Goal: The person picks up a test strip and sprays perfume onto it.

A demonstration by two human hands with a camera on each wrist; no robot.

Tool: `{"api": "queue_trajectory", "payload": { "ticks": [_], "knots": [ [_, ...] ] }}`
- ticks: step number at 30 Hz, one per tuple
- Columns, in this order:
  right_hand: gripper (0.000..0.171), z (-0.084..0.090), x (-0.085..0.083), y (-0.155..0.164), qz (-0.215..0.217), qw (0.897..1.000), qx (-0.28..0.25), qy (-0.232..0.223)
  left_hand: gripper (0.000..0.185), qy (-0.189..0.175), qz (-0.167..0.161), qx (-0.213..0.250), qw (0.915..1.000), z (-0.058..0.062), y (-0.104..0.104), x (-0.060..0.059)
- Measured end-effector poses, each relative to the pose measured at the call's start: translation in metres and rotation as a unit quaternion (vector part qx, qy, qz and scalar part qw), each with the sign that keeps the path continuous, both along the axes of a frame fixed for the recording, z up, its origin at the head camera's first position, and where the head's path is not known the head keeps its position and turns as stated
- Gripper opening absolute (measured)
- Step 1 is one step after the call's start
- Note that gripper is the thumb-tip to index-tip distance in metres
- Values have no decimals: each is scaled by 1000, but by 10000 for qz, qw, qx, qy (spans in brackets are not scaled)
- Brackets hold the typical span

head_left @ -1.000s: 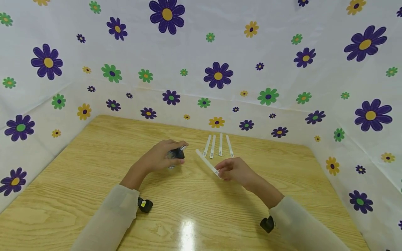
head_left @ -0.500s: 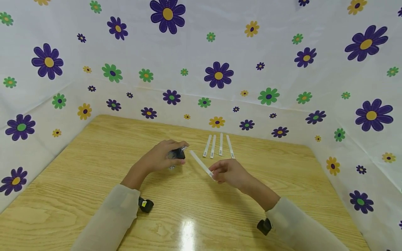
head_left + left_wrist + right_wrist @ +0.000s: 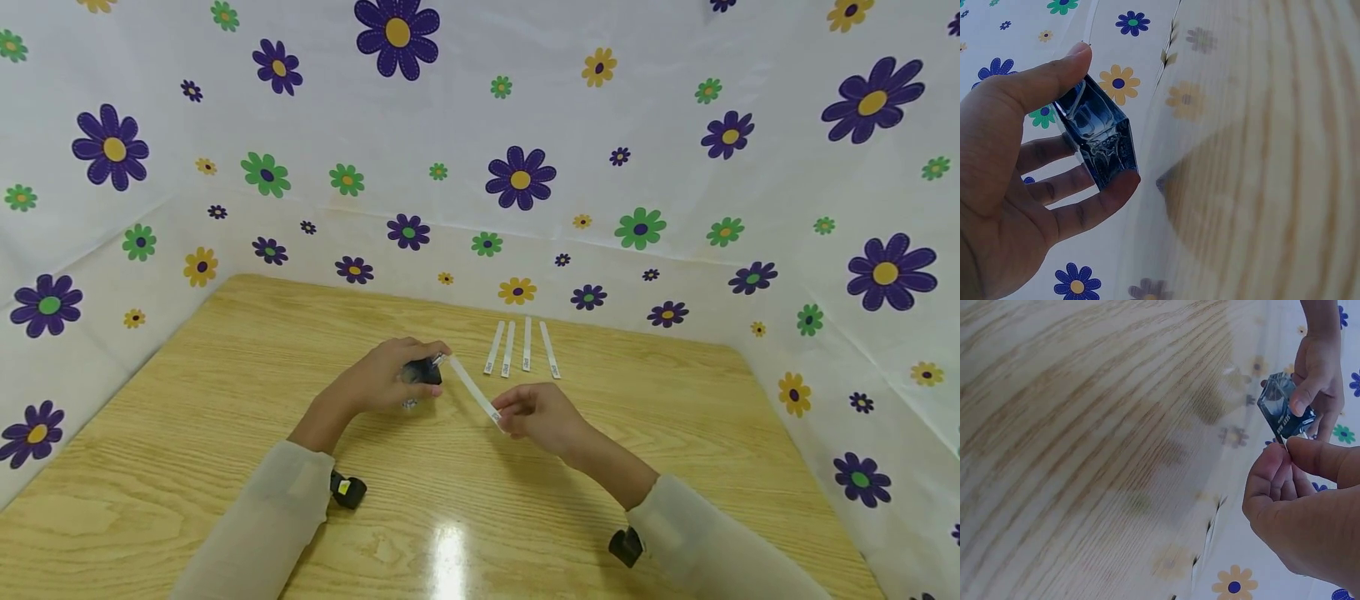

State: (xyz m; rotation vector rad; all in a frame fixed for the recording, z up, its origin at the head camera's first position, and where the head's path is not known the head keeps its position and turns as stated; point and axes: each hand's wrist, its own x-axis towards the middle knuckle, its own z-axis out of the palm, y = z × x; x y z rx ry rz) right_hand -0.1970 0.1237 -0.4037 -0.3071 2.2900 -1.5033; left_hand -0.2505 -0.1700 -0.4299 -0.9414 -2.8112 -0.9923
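Note:
A dark blue, faceted glass perfume bottle (image 3: pixel 422 372) is held in my left hand (image 3: pixel 378 375), just above the table. One digit lies across its top at the nozzle, others wrap its far end. In the left wrist view the bottle (image 3: pixel 1100 134) looks see-through, with clear angled walls. My right hand (image 3: pixel 543 417) pinches a white paper test strip (image 3: pixel 472 386) by its printed lower end. The strip slants up to the left, its free tip at the nozzle; whether they touch I cannot tell. In the right wrist view the bottle (image 3: pixel 1280 403) shows pale lettering.
Several more white test strips (image 3: pixel 527 344) lie side by side on the wooden table (image 3: pixel 225 392), beyond my right hand. A white cloth (image 3: pixel 450 125) with printed flowers stands around the back and sides. Black wrist cameras (image 3: pixel 348 492) sit at both sleeves.
My right hand has moved left with the test strip, bringing its free tip from a gap away up to the bottle's nozzle. The left hand and bottle have stayed nearly in place.

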Motion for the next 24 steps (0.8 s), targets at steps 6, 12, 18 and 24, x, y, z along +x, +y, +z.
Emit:
{"api": "queue_trajectory", "payload": {
  "ticks": [6, 12, 18, 24],
  "knots": [
    [17, -1, -2, -3, -25, 10000, 7, -44, 60, -132, -28, 56, 9999, 0, -1, 0],
    [17, -1, -1, -3, -16, 9999, -31, -99, 59, -134, -102, 164, 9997, 0, -1, 0],
    [17, -1, -1, -3, -9, 9999, -7, -108, 59, -49, -115, 201, 9997, 1, -2, 1],
    [17, 1, 1, -2, -1, 9999, -5, -119, 61, 51, -78, 143, 9999, 1, -2, 2]
  ]
}}
